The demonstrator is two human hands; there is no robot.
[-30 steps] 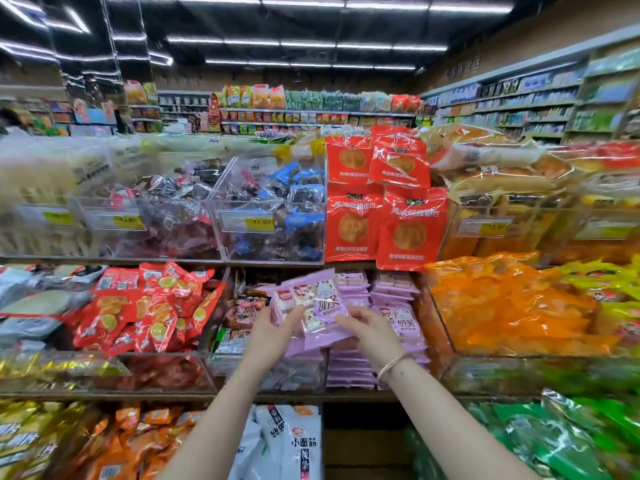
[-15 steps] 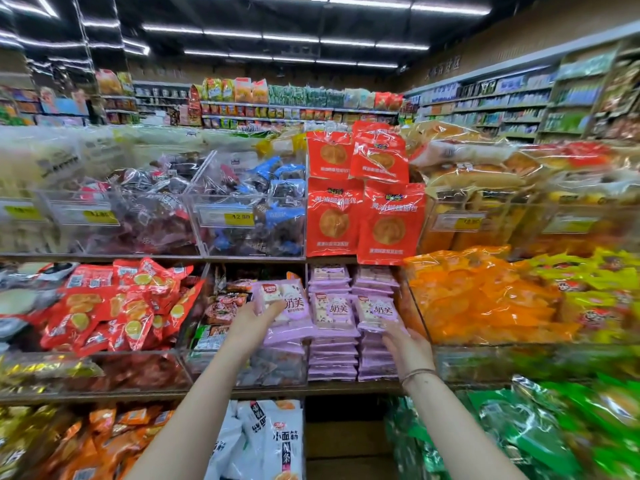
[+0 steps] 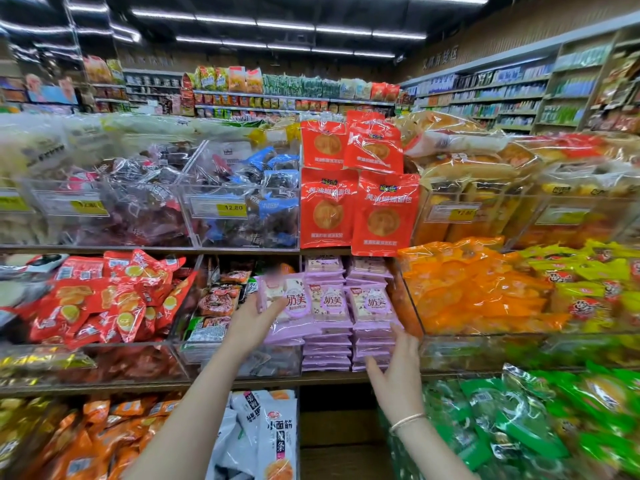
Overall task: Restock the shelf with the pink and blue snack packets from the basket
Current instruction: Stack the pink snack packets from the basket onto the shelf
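Pink snack packets stand in two stacks (image 3: 348,327) on the middle shelf (image 3: 270,377), under the red bread bags. My left hand (image 3: 251,320) grips a small pile of the same pink packets (image 3: 289,308) at the left of those stacks, over a clear bin. My right hand (image 3: 398,368) hovers with fingers spread just below and right of the right stack, its fingertips near the packets' edges. It holds nothing. No basket and no blue packet of the task shows.
Red bread bags (image 3: 358,209) hang above the pink stacks. A clear bin of orange snacks (image 3: 478,292) sits to the right, red packets (image 3: 107,299) to the left. Green bags (image 3: 540,420) and white bags (image 3: 263,434) fill the lower shelf.
Both hands held the pink pile together a second ago. Part of it now lies on the stacks, my right hand has let go and dropped lower, and my left hand keeps the rest.
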